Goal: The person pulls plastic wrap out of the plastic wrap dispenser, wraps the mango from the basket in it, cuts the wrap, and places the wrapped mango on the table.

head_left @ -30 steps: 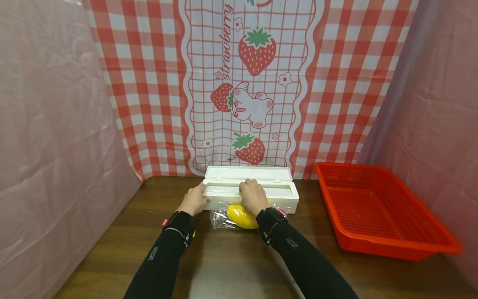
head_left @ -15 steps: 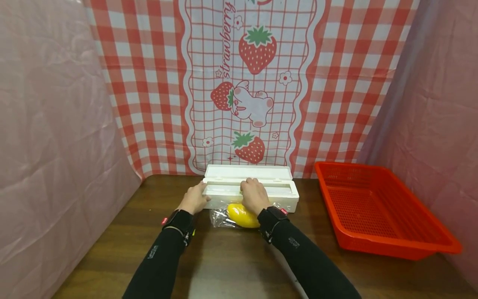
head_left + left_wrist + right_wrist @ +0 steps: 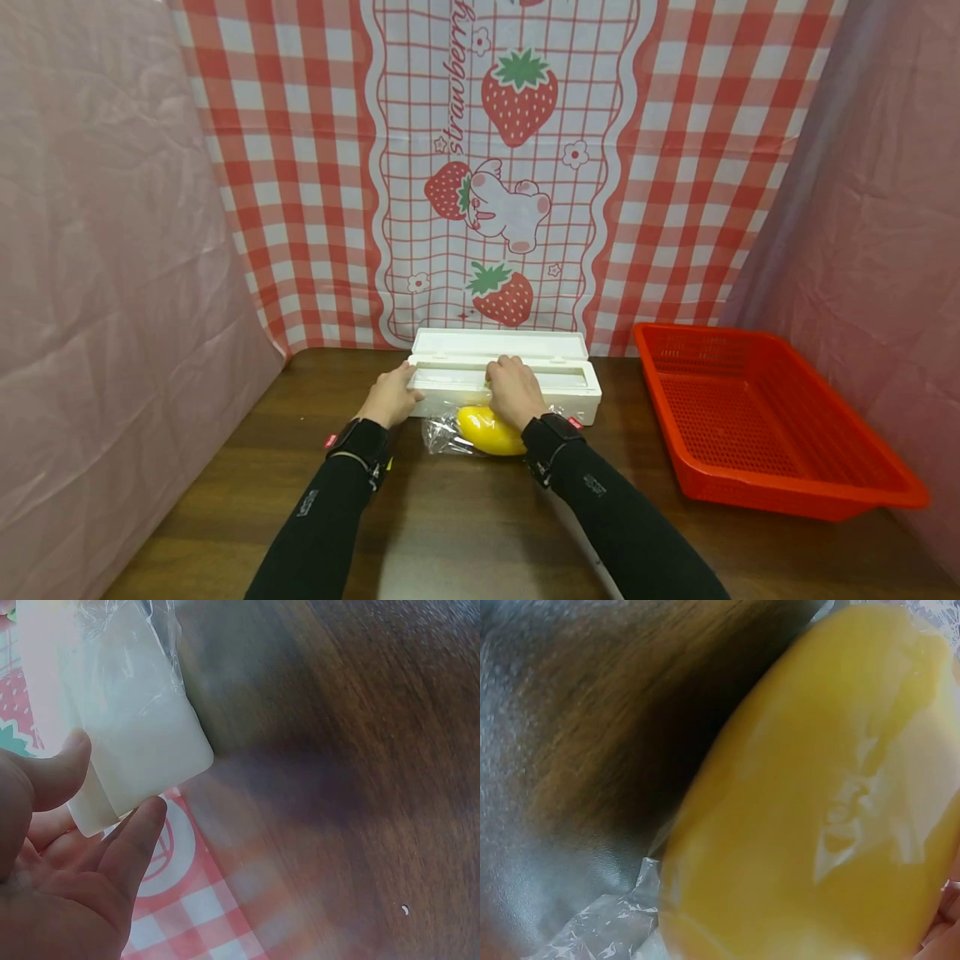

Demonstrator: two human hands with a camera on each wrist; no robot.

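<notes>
A white cling film dispenser [image 3: 442,403] stands with its lid [image 3: 498,343] raised at the back of the table. My left hand [image 3: 390,397] grips its left end; in the left wrist view the thumb [image 3: 71,765] is on top and the fingers reach underneath. My right hand [image 3: 516,392] has its fingers curled at the dispenser's front edge, pinching a small green slider [image 3: 487,385] mostly hidden by them. Below that hand lies a smooth yellow mango [image 3: 483,430], filling the right wrist view. Clear cling film [image 3: 442,433] covers the mango and spreads to its left.
On the right stands a red plastic basket [image 3: 795,485] with perforated walls. A red-and-white checked strawberry cloth [image 3: 300,208] hangs right behind the dispenser. Pink cloths [image 3: 112,292] close off both sides of the brown wooden table [image 3: 225,508].
My right hand has shifted slightly to the right along the dispenser's front edge. The left hand, dispenser and mango stay almost where they were; the head view tilts down a little.
</notes>
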